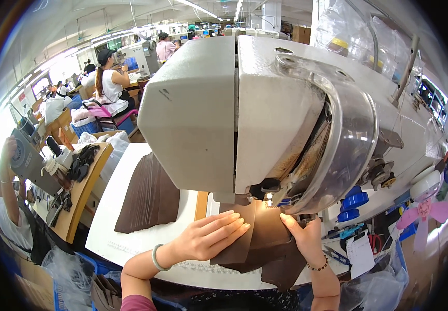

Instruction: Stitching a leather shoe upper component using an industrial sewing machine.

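Observation:
A white industrial sewing machine (pixel 198 119) fills the middle of the view, its lamp lighting the work under its head. Beneath the needle area lies a dark brown leather-like piece (pixel 270 233), with folded panels hanging toward the table's front edge. My left hand (pixel 211 236) rests on the piece's left side, fingers stretched out flat and close together. On the right edge, my right hand (pixel 307 236) has its thumb on top of the material and its other fingers curled in, partly hidden. The needle and the exact stitching point are hidden by the machine head.
A stack of brown pieces (pixel 149 194) lies on the white table (pixel 105 228) to the left. Blue spools (pixel 352 202), scissors (pixel 374 242), a white paper (pixel 360 255) and a pink fan (pixel 423 210) are at right. Several people work at machines behind; another person's arm (pixel 9 181) shows at far left.

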